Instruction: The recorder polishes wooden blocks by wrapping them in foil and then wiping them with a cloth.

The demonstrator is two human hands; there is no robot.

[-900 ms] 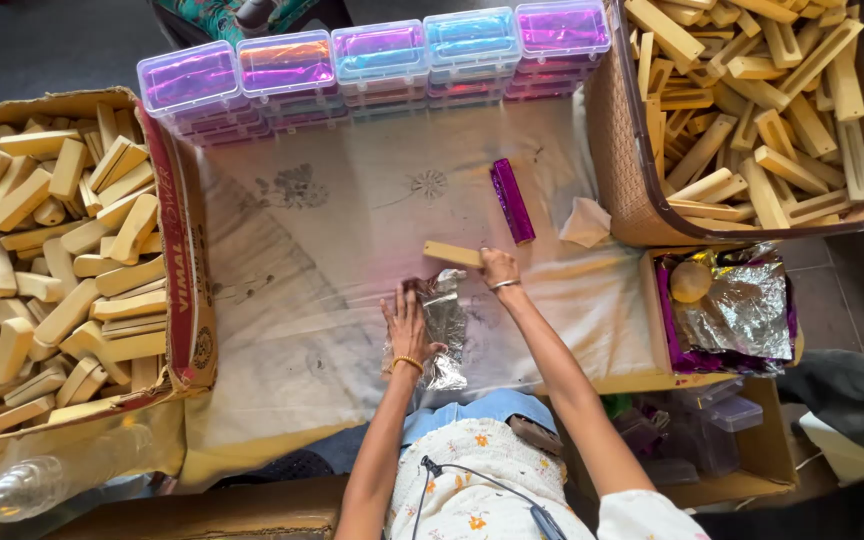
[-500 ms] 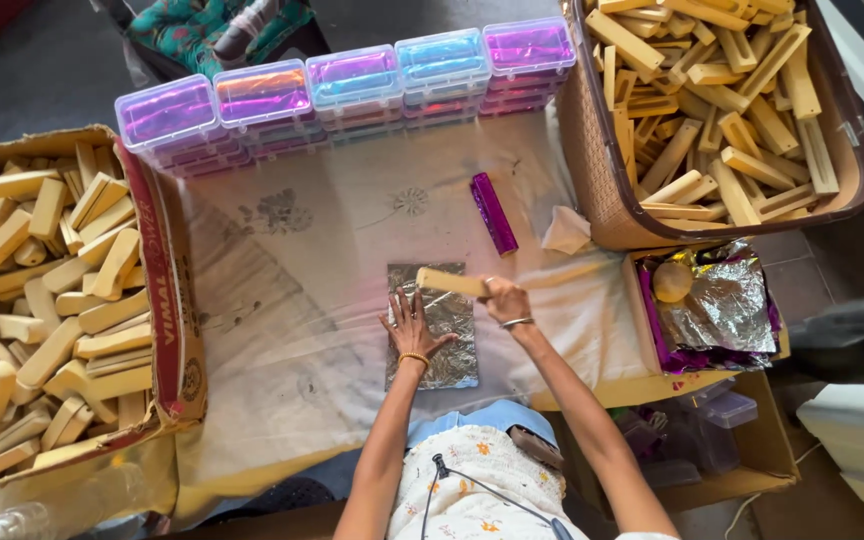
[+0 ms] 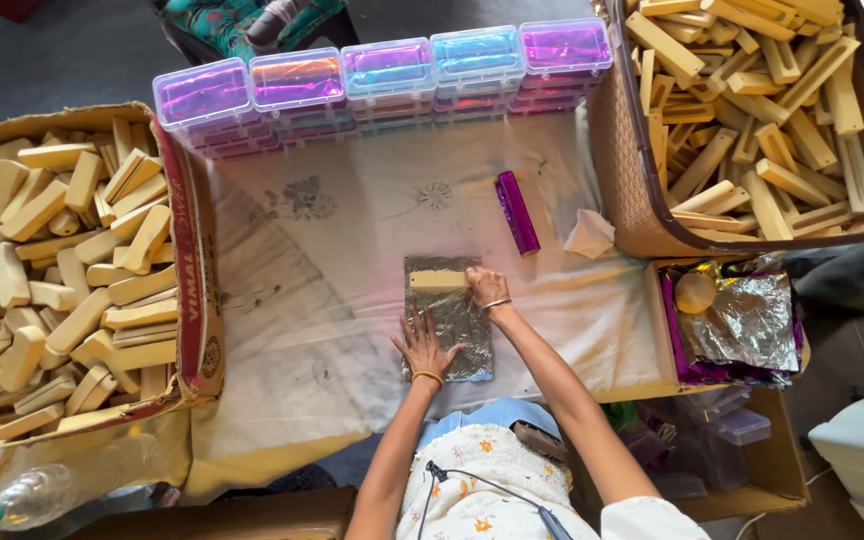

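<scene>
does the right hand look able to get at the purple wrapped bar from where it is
Probably yes: the right hand rests on the tan bar, and the purple wrapped bar lies just beyond on bare cloth, nothing between.

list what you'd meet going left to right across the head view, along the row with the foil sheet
cardboard box of yellow bars → left hand → foil sheet → right hand → stack of foil

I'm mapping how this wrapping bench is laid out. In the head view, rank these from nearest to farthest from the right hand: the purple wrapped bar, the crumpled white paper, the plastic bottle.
Measured from the right hand:
1. Purple wrapped bar, just beyond the hand on the cloth.
2. Crumpled white paper, to the hand's right, by the basket.
3. Plastic bottle, far left, near corner.
</scene>
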